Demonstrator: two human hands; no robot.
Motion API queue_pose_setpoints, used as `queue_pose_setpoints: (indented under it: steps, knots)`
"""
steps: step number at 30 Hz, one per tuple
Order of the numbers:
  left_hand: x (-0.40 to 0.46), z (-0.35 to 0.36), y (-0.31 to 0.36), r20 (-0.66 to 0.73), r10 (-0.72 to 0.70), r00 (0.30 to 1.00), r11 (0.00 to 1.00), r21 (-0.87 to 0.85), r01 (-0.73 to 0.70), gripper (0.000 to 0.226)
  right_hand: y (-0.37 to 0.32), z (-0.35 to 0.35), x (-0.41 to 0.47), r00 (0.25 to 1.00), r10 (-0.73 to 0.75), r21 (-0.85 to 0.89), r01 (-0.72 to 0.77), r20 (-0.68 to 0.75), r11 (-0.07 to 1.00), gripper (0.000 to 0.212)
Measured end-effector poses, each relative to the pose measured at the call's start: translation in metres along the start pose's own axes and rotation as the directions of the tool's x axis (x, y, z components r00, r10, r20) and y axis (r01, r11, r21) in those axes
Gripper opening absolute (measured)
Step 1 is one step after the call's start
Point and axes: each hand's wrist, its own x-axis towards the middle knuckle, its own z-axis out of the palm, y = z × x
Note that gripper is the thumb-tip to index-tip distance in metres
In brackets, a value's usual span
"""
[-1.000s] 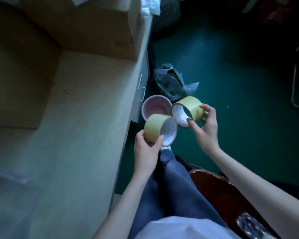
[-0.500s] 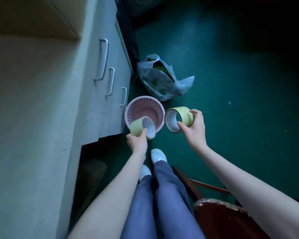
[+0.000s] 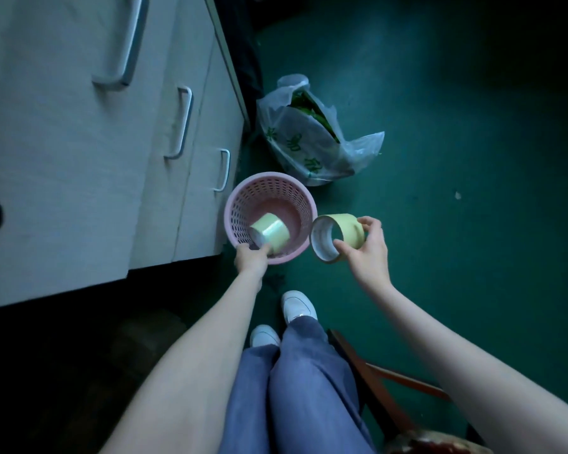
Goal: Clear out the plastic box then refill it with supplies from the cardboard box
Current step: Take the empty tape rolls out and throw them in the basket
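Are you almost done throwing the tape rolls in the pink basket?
Not yet. Nothing else shows inside the pink basket. The left hand holds one tape roll over its opening, not yet let go. The right hand holds the other tape roll beside the rim. The plastic and cardboard boxes are out of view.

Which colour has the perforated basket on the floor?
The basket is pink; the head view shows it.

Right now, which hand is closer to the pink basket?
Left. The left hand holds a tape roll over the pink basket; the right hand is beside it, outside.
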Motion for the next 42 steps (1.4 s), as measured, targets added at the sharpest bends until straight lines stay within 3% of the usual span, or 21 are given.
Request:
queue_pose_setpoints:
  steps: [2,6,10,16,23,28,33,42]
  knots:
    - [-0.006,-0.003,0.003,0.015,0.002,1.000,0.997,-0.081,-0.001,0.004,-0.003,0.002,-0.001,1.000,0.003,0.025,-0.003,-0.006,1.000,0.056]
    - [-0.021,-0.016,0.013,0.086,0.020,0.996,0.919,-0.395,0.016,0.018,-0.013,0.011,0.004,1.000,-0.007,0.069,0.008,-0.011,0.998,0.056]
    - [-0.044,-0.041,0.016,0.051,0.128,0.990,0.852,-0.517,-0.084,0.022,-0.019,0.028,0.010,1.000,-0.014,0.082,0.013,0.007,0.997,0.055]
    - [-0.055,-0.067,-0.007,-0.027,0.154,0.988,0.857,-0.494,-0.147,0.025,-0.020,0.077,0.020,0.987,0.060,0.067,-0.070,0.152,0.995,0.054]
    - [-0.057,-0.073,-0.009,-0.040,0.107,0.993,0.856,-0.505,-0.112,0.026,-0.029,0.084,0.026,0.974,0.055,0.005,-0.057,0.219,0.998,0.030]
    - [-0.087,-0.076,0.007,0.000,0.085,0.996,0.845,-0.531,-0.072,0.026,-0.049,0.055,0.003,0.980,0.013,0.034,-0.021,0.199,0.999,0.024]
    - [-0.159,-0.104,0.031,0.030,0.111,0.993,0.850,-0.520,-0.080,0.025,-0.097,0.004,-0.061,0.980,0.045,0.200,-0.084,0.194,0.976,0.021]
    - [-0.338,-0.215,0.062,0.065,0.359,0.931,0.874,-0.373,-0.311,0.027,-0.236,-0.113,-0.215,0.953,-0.031,0.317,-0.069,0.301,0.946,0.021]
